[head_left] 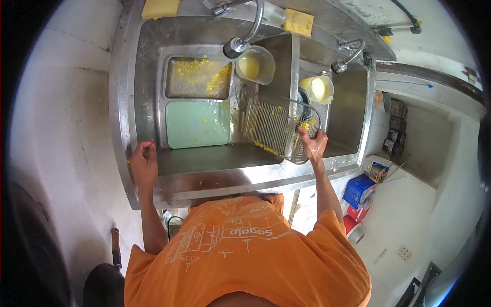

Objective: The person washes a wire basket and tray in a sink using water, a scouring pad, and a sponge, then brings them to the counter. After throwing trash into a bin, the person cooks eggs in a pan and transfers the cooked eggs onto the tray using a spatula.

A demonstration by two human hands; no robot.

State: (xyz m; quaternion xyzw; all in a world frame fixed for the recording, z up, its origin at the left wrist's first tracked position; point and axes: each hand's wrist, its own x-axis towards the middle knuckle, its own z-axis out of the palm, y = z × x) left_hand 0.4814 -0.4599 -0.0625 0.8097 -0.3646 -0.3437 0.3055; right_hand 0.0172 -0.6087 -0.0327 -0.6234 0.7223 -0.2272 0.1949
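Observation:
My right hand (313,146) grips the end of a wire fry basket (271,125), which lies tilted across the divider between the two sink basins. Yellow food bits cling to its mesh. Over the sink's left front rim, my left hand (144,161) has its fingers curled together; whatever is in them, if anything, is hidden. In the left basin are a metal tray (197,77) with yellow scraps and a pale green tray (198,124) with a few bits. A whisk (242,96) lies beside them, near a plastic jug (255,65) holding yellowish liquid.
A gooseneck faucet (236,47) hangs over the left basin, another faucet (339,66) over the right. A second jug (318,90) stands in the right basin. Yellow sponges (298,22) rest along the back ledge. A blue crate (359,191) is on the floor at right.

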